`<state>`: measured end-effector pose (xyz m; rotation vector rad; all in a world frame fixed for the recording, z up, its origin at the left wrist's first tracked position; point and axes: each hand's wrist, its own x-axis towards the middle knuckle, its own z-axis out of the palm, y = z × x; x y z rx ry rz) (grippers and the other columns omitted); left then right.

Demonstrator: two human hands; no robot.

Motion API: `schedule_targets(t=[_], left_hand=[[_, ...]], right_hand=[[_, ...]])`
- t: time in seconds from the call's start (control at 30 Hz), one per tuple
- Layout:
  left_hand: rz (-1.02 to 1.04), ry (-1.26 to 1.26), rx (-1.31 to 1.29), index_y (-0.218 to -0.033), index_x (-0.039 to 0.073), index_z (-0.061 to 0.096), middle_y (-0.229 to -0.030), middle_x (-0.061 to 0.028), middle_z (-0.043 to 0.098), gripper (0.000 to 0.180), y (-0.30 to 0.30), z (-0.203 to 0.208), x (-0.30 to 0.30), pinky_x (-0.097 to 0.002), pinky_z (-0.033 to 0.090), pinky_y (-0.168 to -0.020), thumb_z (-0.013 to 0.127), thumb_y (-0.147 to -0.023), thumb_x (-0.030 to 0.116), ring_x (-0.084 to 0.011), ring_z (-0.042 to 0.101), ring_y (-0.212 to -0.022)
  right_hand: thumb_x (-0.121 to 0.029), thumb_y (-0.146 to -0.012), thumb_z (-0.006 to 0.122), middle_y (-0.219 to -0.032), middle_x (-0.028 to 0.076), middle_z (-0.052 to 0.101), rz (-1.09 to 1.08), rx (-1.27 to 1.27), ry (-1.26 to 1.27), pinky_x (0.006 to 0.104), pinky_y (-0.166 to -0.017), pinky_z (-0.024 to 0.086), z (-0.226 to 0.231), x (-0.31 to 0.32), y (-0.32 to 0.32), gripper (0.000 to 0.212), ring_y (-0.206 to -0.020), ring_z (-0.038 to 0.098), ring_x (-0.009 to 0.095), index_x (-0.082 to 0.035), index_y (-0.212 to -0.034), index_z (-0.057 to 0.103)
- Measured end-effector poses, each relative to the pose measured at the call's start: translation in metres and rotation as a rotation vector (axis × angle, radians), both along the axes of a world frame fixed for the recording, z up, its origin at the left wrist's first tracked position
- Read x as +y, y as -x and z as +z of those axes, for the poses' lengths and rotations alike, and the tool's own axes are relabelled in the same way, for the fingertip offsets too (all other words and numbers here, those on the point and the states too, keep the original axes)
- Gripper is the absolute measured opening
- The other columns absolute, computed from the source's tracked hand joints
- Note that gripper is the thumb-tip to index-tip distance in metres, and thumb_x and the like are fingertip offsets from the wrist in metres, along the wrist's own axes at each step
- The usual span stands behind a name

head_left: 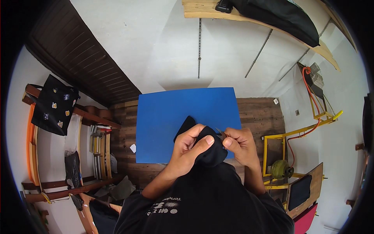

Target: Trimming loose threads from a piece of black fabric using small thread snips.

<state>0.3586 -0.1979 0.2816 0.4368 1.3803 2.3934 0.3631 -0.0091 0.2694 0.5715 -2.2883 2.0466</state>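
A bunched piece of black cloth [213,153] is pinched in my left hand [187,150], thumb on top. One end of the cloth sticks up past the fingers over the blue table [163,117]. Close beside it on the right, my right hand [242,146] grips a small pointed metal tool [219,131] between thumb and fingers. The tool's tip points up and left at the cloth's edge. Most of its body is hidden in the fingers, so its exact kind does not show.
Left stands a wooden rack with a black patterned bag [56,105] and stacked bars [96,144]. A yellow metal frame [269,156] with a green round tank [281,170] and orange hose is at right. A wooden shelf [202,9] holding a black bag hangs on the far wall.
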Motion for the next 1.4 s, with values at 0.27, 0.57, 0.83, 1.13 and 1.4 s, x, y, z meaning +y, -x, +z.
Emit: schedule_targets(t=[0.27, 0.57, 0.83, 1.13, 1.4], left_hand=[[-0.074, -0.078, -0.163, -0.092, 0.003, 0.056, -0.082, 0.0029, 0.054, 0.014, 0.003, 0.0, 0.0, -0.0188, 0.038, -0.065, 0.054, -0.094, 0.017, -0.0019, 0.047, -0.073], [-0.094, -0.092, -0.186, -0.092, 0.003, 0.056, -0.082, 0.0021, 0.054, 0.014, 0.005, 0.002, 0.001, -0.0185, 0.039, -0.065, 0.053, -0.094, 0.017, -0.0022, 0.048, -0.073], [-0.112, -0.096, -0.16, -0.092, 0.003, 0.056, -0.083, 0.0016, 0.055, 0.015, 0.006, 0.002, -0.001, -0.0188, 0.039, -0.066, 0.054, -0.094, 0.018, -0.0028, 0.049, -0.074], [0.032, 0.017, -0.025, -0.096, 0.002, 0.056, -0.087, 0.0007, 0.054, 0.012, 0.008, -0.004, -0.002, -0.0195, 0.04, -0.069, 0.057, -0.093, 0.013, -0.004, 0.048, -0.076], [0.225, 0.437, 0.328, -0.098, 0.003, 0.059, -0.098, -0.0017, 0.05, 0.024, 0.021, -0.016, 0.003, -0.0203, 0.041, -0.067, 0.072, -0.084, 0.017, -0.0069, 0.046, -0.072]], right_hand=[[-0.025, -0.085, 0.069, -0.051, 0.005, 0.037, -0.069, 0.153, -0.201, 0.0281, -0.043, 0.03, 0.009, -0.002, -0.002, 0.033, -0.046, 0.033, 0.013, -0.001, -0.068, 0.053], [-0.026, -0.085, 0.068, -0.05, 0.006, 0.041, -0.073, 0.14, -0.203, 0.0284, -0.043, 0.031, 0.01, -0.002, -0.002, 0.033, -0.045, 0.037, 0.012, -0.001, -0.068, 0.056], [-0.025, -0.088, 0.066, -0.05, 0.003, 0.039, -0.125, 0.043, -0.046, 0.0266, -0.044, 0.028, -0.002, -0.005, -0.001, 0.036, -0.048, 0.034, 0.008, -0.001, -0.065, 0.053], [-0.018, -0.084, 0.071, -0.055, -0.001, 0.041, -0.098, 0.052, 0.021, 0.0238, -0.047, 0.028, 0.011, -0.009, -0.006, 0.024, -0.053, 0.034, 0.004, -0.001, -0.075, 0.057], [-0.012, -0.085, 0.07, -0.058, -0.009, 0.036, -0.3, -0.064, 0.056, 0.0207, -0.048, 0.024, 0.0, 0.002, 0.002, 0.016, -0.056, 0.03, 0.001, -0.003, -0.079, 0.059]])
